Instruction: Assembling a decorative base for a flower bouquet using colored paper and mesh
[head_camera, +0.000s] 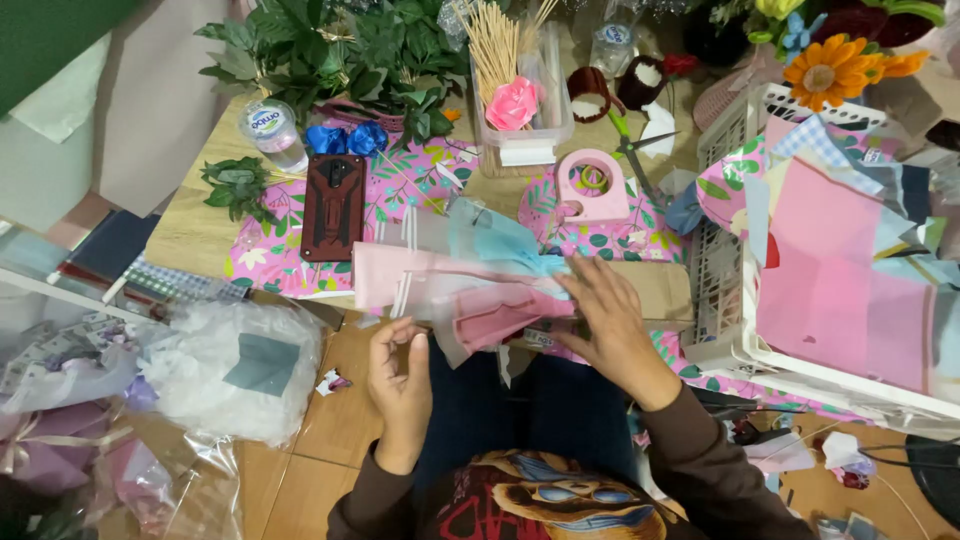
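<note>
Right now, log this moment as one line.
left hand: beside folded pink paper bundle | right hand: pressing bundle | nearby: pink tape dispenser

Low wooden table, cluttered; tan tiled floor beneath; even indoor light throughout.
</note>
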